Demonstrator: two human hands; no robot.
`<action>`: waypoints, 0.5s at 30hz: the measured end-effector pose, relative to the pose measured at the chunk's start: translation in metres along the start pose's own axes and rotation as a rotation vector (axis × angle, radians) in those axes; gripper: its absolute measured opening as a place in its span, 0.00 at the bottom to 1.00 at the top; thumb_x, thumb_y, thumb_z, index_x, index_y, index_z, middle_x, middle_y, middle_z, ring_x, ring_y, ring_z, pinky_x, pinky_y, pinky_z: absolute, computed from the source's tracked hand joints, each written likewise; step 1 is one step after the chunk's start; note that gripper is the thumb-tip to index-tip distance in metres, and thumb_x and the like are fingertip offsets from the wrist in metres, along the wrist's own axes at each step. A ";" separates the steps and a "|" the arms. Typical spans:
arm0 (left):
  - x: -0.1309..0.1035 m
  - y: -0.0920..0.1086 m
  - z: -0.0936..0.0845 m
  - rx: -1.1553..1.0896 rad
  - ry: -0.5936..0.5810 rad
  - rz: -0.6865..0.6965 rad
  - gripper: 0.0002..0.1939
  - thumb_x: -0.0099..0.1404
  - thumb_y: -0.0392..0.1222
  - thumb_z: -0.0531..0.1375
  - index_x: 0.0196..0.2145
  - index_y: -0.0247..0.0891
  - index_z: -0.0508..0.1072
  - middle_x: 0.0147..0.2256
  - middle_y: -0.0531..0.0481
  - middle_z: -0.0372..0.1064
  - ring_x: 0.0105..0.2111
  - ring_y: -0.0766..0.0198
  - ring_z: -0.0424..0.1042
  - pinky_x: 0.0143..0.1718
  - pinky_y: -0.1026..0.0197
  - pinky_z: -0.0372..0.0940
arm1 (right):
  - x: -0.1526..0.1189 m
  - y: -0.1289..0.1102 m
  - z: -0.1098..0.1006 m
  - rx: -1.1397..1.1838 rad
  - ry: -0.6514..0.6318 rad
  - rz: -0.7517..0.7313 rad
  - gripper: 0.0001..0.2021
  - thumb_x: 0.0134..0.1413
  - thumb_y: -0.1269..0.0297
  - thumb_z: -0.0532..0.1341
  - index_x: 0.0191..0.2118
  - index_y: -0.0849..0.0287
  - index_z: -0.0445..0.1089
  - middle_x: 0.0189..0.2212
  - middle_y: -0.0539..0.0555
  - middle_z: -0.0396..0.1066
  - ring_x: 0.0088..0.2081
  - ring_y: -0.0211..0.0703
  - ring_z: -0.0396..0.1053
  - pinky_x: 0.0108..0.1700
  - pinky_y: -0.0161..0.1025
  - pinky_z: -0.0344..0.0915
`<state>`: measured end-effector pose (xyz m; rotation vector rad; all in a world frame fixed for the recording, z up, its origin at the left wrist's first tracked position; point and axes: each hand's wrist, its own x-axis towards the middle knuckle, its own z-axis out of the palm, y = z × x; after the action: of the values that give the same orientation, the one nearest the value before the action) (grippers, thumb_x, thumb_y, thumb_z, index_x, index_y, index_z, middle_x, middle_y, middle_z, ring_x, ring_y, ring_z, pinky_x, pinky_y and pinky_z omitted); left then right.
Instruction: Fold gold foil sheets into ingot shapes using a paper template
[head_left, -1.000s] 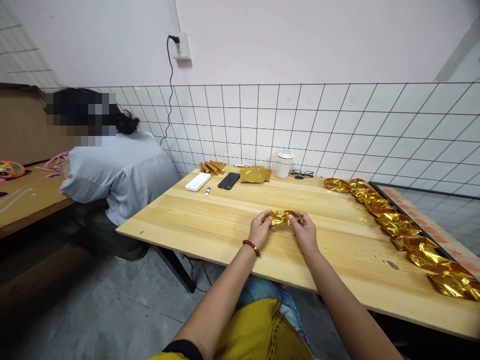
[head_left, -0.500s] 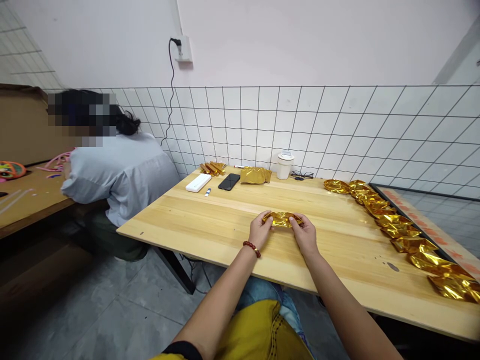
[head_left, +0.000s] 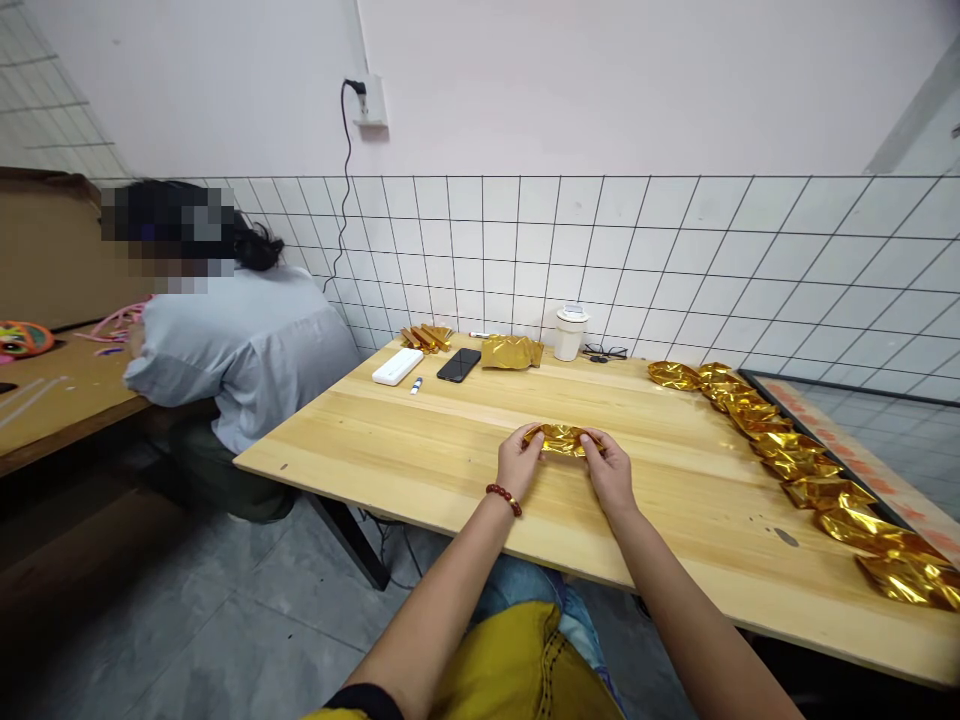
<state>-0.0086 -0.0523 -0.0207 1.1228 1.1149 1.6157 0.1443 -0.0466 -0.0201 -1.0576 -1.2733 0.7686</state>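
Observation:
A small piece of shiny gold foil (head_left: 562, 440) is held between my two hands over the wooden table (head_left: 390, 440). My left hand (head_left: 519, 458), with a dark red bead bracelet at its wrist, grips the foil's left end, thumb on top. The right end is pinched by my right hand (head_left: 607, 465), its thumb also on the near face. Fingers behind the foil are partly hidden. A row of folded gold foil pieces (head_left: 795, 455) runs down the right side of the table.
Along the back are folded gold strips (head_left: 427, 338), a white power bank (head_left: 397, 366), a black phone (head_left: 459, 365), a gold packet (head_left: 511, 352), a white cup (head_left: 570, 333) and glasses (head_left: 606, 353). At left, a person in a light blue shirt (head_left: 247, 340) leans over another table.
Both hands remain around the foil in nearly the same place; its surface looks slightly more creased. The camera view has shifted very slightly.

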 end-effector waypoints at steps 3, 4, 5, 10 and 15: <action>-0.001 0.001 0.000 -0.007 -0.002 0.018 0.16 0.57 0.48 0.63 0.40 0.36 0.79 0.37 0.43 0.76 0.27 0.65 0.71 0.28 0.62 0.67 | -0.001 0.000 -0.001 -0.044 -0.020 -0.009 0.23 0.53 0.46 0.59 0.43 0.60 0.76 0.29 0.54 0.75 0.31 0.44 0.70 0.31 0.39 0.67; -0.001 0.001 0.000 -0.007 0.001 0.020 0.17 0.57 0.49 0.63 0.40 0.36 0.79 0.37 0.43 0.77 0.27 0.64 0.71 0.29 0.61 0.68 | -0.002 0.000 -0.002 -0.052 -0.024 -0.009 0.23 0.54 0.46 0.58 0.44 0.60 0.76 0.29 0.54 0.75 0.30 0.44 0.69 0.31 0.39 0.66; -0.001 0.002 0.000 -0.006 0.002 0.018 0.17 0.57 0.49 0.63 0.40 0.36 0.80 0.37 0.43 0.77 0.28 0.64 0.72 0.29 0.61 0.68 | -0.002 0.000 -0.002 -0.058 -0.026 -0.007 0.24 0.54 0.46 0.58 0.44 0.60 0.76 0.28 0.54 0.75 0.29 0.43 0.69 0.30 0.39 0.66; -0.002 0.002 0.001 0.030 -0.011 0.005 0.16 0.58 0.48 0.62 0.41 0.37 0.80 0.39 0.44 0.78 0.27 0.65 0.71 0.29 0.61 0.68 | -0.003 -0.003 -0.002 -0.070 -0.008 0.001 0.24 0.54 0.47 0.58 0.45 0.61 0.77 0.26 0.54 0.74 0.29 0.44 0.69 0.31 0.40 0.66; -0.003 0.002 0.002 0.033 -0.013 0.001 0.16 0.58 0.47 0.62 0.41 0.37 0.80 0.38 0.45 0.77 0.26 0.66 0.71 0.29 0.62 0.68 | -0.004 -0.006 -0.001 -0.075 0.002 -0.001 0.24 0.52 0.46 0.59 0.46 0.60 0.76 0.27 0.53 0.73 0.28 0.43 0.68 0.31 0.40 0.66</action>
<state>-0.0067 -0.0550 -0.0193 1.1537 1.1363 1.5940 0.1440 -0.0522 -0.0160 -1.1178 -1.3090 0.7230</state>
